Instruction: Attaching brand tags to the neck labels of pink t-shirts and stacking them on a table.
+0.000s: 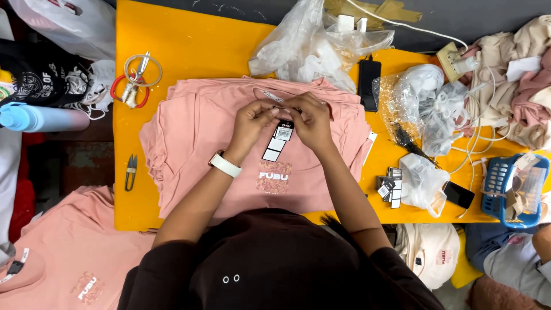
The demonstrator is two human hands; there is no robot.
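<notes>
A stack of folded pink shirts [195, 132] lies on the yellow table [189, 46], the top one showing a printed chest design. My left hand [252, 119] and my right hand [310, 117] meet over the neckline of the top shirt. Both pinch the top of a black and white hang tag [279, 139] that hangs down between them over the shirt. A white watch sits on my left wrist.
Small thread snips [131, 170] lie at the table's left edge, scissors with tape rolls [136, 80] further back. Clear plastic bags [321, 43], a black phone [368, 83], loose tags [390, 186] and a blue basket [511, 192] crowd the right. More pink shirts [69, 258] lie lower left.
</notes>
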